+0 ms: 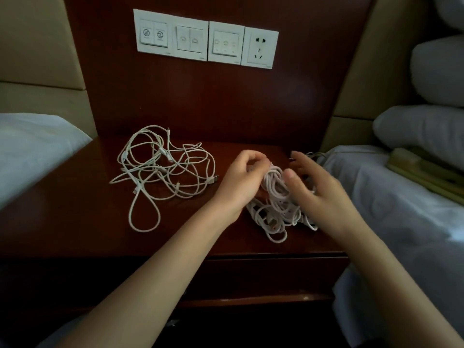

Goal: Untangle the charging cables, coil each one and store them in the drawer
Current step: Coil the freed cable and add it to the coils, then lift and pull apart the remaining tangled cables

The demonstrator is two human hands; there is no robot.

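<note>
We look down on a tall dark red-brown wooden wall panel (213,101) flanked by two white-sheeted beds, the left bed (30,151) and the right bed (401,222), each pressing against a side edge of the dark polished wooden counter (75,222) that stands between them. Stacked white pillows (426,131) lie on the right bed, well back from the counter. Below the counter's front edge we see the closed wooden drawer front (263,277). A row of white switch plates and a socket (206,41) sits high on the panel. On the counter's left-centre a loose tangle of white charging cables (163,167) spreads wide, one long loop trailing toward the front edge, with bare wood open to its left and in front. Just right of it, apart from that tangle, a tighter bundle of white charging cables (276,197) sits near the counter's right edge, close beside the right bed's sheet, its lower loops resting on the wood short of the front edge. Our left hand (241,182) has its fingers curled and pinches the top of this bundle. Our right hand (319,192) is released, fingers straight and spread over the bundle's right side, the thumb just against the loops.
</note>
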